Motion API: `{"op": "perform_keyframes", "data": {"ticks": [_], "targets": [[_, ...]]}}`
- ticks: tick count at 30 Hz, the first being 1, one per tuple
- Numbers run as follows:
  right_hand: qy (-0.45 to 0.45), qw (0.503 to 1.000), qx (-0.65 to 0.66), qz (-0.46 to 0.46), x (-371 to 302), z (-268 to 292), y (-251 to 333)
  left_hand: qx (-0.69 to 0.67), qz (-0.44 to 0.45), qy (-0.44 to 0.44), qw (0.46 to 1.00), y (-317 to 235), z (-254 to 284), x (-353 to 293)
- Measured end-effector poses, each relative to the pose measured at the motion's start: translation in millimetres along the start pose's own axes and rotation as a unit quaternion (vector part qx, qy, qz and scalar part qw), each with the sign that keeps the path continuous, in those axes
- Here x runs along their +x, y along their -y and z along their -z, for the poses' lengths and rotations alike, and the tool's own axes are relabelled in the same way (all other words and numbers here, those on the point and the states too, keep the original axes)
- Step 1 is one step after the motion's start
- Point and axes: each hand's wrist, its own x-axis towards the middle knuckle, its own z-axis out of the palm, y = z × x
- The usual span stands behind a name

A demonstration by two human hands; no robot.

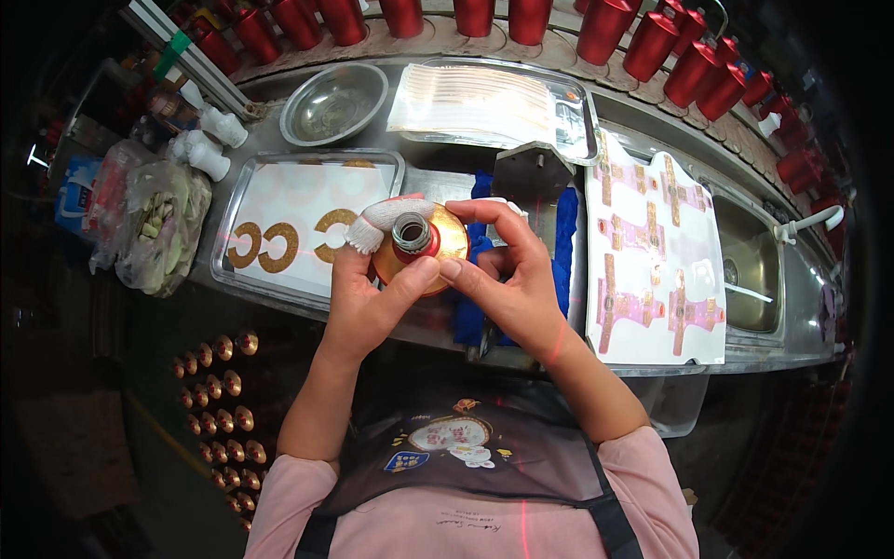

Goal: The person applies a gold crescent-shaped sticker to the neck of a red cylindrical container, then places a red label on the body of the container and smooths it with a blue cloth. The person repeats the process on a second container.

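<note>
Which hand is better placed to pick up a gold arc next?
Probably the left hand: it is nearer the gold arcs, while the right hand is beyond the bottle from them. Both hands touch the bottle, though.

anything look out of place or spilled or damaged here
Nothing looks clearly spilled or damaged, including the visible part of the bottle between the left hand and right hand. One mild oddity: a thin white strip slants across the sink at the right, seemingly loose; I can't tell what it is.
</note>
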Motion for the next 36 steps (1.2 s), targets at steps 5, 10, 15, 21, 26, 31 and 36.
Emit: {"op": "perform_keyframes", "data": {"ticks": [5,10,15,21,26,31,36], "targets": [[0.018,0.992,0.124,-0.029,3,1,-4,-0.036,0.002,-0.01,0.999,-1,-5,-1],[0.008,0.996,0.089,-0.024,6,-1,0,-0.028,0.004,-0.011,1.0,-1,-6,-2],[-0.006,0.993,0.117,-0.016,6,-4,-2,-0.024,-0.008,-0.009,1.0,0,-6,-2],[-0.001,0.993,0.122,-0.006,6,-5,-6,-0.024,-0.007,-0.009,1.0,0,-7,-3],[0.014,0.994,0.11,-0.011,4,-2,1,-0.037,0.0,-0.008,0.999,-1,-8,-4],[0.04,0.996,0.075,-0.018,2,6,-3,-0.031,-0.003,-0.004,1.0,-1,-7,-5],[0.025,0.991,0.128,-0.012,8,4,-12,-0.023,-0.01,-0.003,1.0,0,-8,-5]]}}
